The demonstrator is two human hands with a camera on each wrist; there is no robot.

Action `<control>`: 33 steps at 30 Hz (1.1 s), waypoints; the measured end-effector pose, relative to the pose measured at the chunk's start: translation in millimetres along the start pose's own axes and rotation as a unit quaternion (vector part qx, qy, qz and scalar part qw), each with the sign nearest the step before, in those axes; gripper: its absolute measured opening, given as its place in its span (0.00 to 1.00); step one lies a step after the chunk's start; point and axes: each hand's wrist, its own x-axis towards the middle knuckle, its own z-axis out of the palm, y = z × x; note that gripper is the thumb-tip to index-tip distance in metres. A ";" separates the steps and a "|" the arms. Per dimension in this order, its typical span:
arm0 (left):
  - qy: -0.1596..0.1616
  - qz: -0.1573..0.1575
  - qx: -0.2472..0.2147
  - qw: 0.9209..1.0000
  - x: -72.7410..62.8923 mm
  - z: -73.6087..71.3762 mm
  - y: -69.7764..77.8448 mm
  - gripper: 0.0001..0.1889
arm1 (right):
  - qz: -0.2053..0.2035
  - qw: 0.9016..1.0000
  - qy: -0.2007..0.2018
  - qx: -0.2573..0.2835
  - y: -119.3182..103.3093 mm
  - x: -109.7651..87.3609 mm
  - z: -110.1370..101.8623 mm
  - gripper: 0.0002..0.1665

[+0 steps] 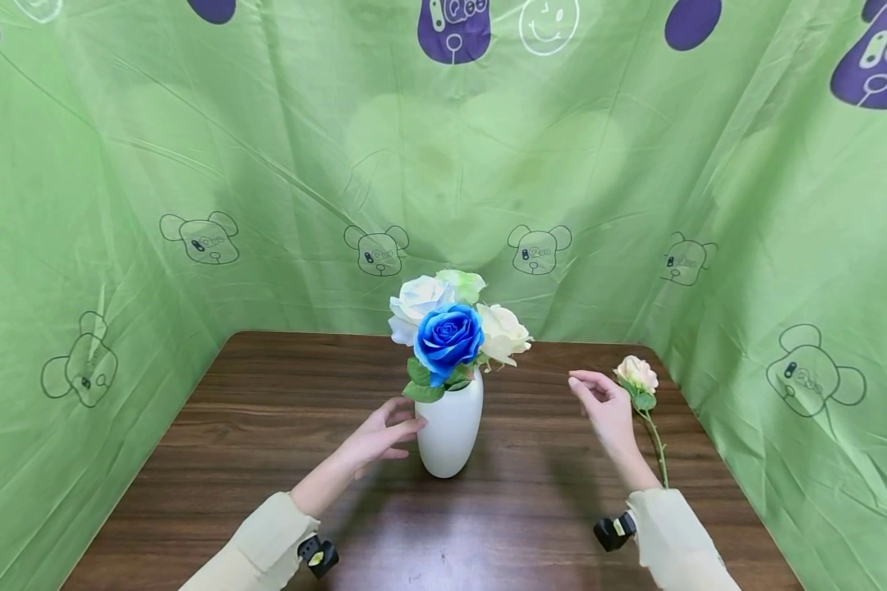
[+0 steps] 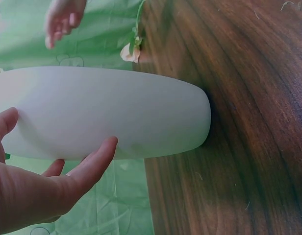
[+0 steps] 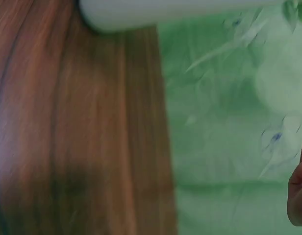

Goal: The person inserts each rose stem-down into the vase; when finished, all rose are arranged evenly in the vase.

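A white vase [image 1: 449, 435] stands upright on the wooden table, holding a blue rose [image 1: 449, 338], a pale blue-white rose [image 1: 419, 304], a cream rose [image 1: 504, 332] and a greenish-white bloom [image 1: 464, 285]. At the vase's left side is my left hand [image 1: 380, 435], fingers spread and slightly bent; in the left wrist view the fingertips [image 2: 111, 143] overlap the vase wall, and firm contact cannot be told. My right hand [image 1: 608, 408] hovers to the right of the vase with loosely bent fingers and nothing visible in them. Beside it, a pale pink rose [image 1: 637, 374] lies on the table.
The dark wooden table [image 1: 281, 410] is enclosed at the back and sides by green cloth [image 1: 288, 180] printed with bear outlines. The pink rose's stem [image 1: 659, 447] runs toward the near right part of the table. A black wrist camera [image 1: 613, 532] sits at the right cuff.
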 end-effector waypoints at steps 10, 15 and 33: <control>0.010 -0.021 -0.020 1.000 1.3 -0.3 0.8 0.33 | 0.084 0.993 0.015 -0.082 -42.1 -24.9 -21.1 0.12; 0.010 -0.019 -0.016 1.000 1.0 -0.7 0.0 0.33 | 0.138 0.983 0.036 -0.115 -55.3 -34.0 -34.6 0.14; 0.011 -0.022 -0.026 0.999 0.6 0.3 2.5 0.31 | 0.275 0.918 0.117 -0.260 -78.4 -52.1 -75.5 0.26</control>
